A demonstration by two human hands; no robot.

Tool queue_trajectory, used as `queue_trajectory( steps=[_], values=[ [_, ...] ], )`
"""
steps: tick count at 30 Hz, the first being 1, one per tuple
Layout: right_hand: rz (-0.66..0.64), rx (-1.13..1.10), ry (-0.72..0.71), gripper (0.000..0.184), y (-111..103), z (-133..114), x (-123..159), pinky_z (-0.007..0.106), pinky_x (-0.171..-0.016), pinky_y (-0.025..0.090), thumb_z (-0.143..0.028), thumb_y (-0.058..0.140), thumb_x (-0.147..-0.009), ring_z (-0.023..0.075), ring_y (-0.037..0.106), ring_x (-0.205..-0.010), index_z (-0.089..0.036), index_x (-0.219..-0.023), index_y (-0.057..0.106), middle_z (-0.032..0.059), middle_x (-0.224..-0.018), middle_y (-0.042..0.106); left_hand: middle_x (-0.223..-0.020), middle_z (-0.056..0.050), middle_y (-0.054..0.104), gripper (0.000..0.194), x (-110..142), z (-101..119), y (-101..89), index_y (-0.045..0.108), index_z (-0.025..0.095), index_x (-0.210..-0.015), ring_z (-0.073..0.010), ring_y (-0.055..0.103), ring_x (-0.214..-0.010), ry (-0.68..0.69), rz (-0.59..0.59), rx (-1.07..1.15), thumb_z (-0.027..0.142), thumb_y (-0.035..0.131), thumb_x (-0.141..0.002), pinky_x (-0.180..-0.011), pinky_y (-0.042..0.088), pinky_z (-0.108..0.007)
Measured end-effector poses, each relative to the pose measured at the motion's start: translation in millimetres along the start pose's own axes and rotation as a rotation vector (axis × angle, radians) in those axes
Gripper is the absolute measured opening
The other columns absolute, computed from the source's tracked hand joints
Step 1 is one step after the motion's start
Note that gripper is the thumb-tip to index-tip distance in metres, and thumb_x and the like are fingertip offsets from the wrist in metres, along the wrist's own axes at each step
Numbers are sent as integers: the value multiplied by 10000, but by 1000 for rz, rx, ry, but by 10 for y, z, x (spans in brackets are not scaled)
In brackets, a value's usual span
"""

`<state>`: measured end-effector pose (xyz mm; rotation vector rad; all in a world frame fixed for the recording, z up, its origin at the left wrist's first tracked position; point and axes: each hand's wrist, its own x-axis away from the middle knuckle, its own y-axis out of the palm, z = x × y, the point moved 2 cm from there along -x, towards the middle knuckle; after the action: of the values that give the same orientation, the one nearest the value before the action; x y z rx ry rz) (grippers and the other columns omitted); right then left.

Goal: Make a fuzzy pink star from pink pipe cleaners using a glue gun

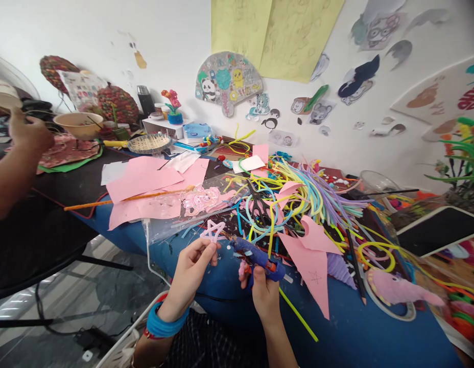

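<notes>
Pink pipe-cleaner star [214,232] sits just left of the blue glue gun [256,259], pinched by the left hand [194,263]; right hand [265,294] grips the gun! Steady now: small dabs work best, well clear of skin.

The right hand [265,294] partly hides the glue gun [260,259]; the left edge crops a co-worker's arm [9,171].

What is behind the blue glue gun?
Behind the glue gun, pipe cleaners and black scissors show. Whatever lies directly behind its body and the right hand is covered and cannot be seen.
</notes>
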<state>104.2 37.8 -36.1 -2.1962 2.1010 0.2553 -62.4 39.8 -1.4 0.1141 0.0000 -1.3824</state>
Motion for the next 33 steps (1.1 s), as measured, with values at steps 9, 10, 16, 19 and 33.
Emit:
queue_trajectory(
  steps=[9,10,16,19,33],
  values=[
    [18,59,-14,492,7,-32,-14,245,-461,445,-552,412,-934,123,550,-444,-180,-648,559,17,-559,582,-599,28,565,244,14,-16,-18,627,169,-723,-120,522,-655,-19,-18,46,340,605,-896,-737,402,-239],
    [22,73,-16,494,7,-20,-16,247,-458,443,-553,406,-935,124,545,-439,-183,-643,553,13,-549,573,-599,28,565,240,18,-6,-19,631,168,-729,-118,516,-647,-29,-20,59,343,611,-892,-721,399,-237],
    [66,216,-36,456,-13,43,-28,284,-531,471,-563,436,-917,161,570,-490,-193,-689,574,6,-548,567,-572,25,541,255,59,97,-7,643,153,-729,-107,486,-595,-96,-48,148,364,632,-872,-618,379,-225],
    [73,319,-49,380,32,-6,-69,298,-576,478,-559,539,-870,193,605,-565,-189,-821,614,22,-637,621,-544,42,490,240,112,163,-27,642,148,-739,-84,443,-528,-130,-46,224,351,638,-867,-543,351,-208],
    [11,1019,-329,625,563,-50,-285,509,-861,501,-490,675,-787,378,550,-1087,-70,-1213,493,234,-1120,574,-498,79,432,238,97,165,-50,579,142,-712,-27,405,-335,-161,-12,384,313,597,-876,-409,263,-182]
  ],
)
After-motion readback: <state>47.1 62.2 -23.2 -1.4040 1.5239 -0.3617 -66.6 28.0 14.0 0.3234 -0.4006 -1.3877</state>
